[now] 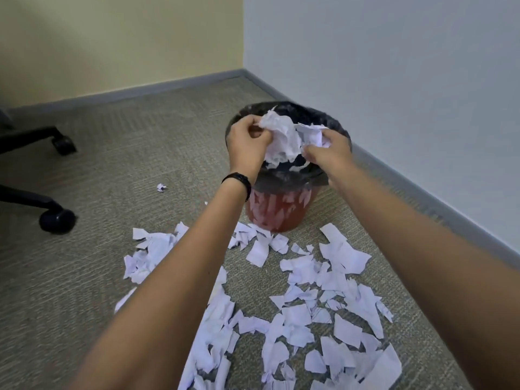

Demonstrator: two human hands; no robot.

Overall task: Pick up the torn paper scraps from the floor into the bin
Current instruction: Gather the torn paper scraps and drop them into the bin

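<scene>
A red bin lined with a black bag stands on the carpet near the right wall. Above its mouth my left hand and my right hand together hold a crumpled bunch of white paper scraps, fingers curled round it from both sides. Several torn white scraps lie spread over the carpet in front of the bin, between and under my forearms. One small scrap lies apart to the left.
An office chair's black base with two casters stands at the left edge. Walls with grey skirting meet in a corner behind the bin; the right wall runs close beside it.
</scene>
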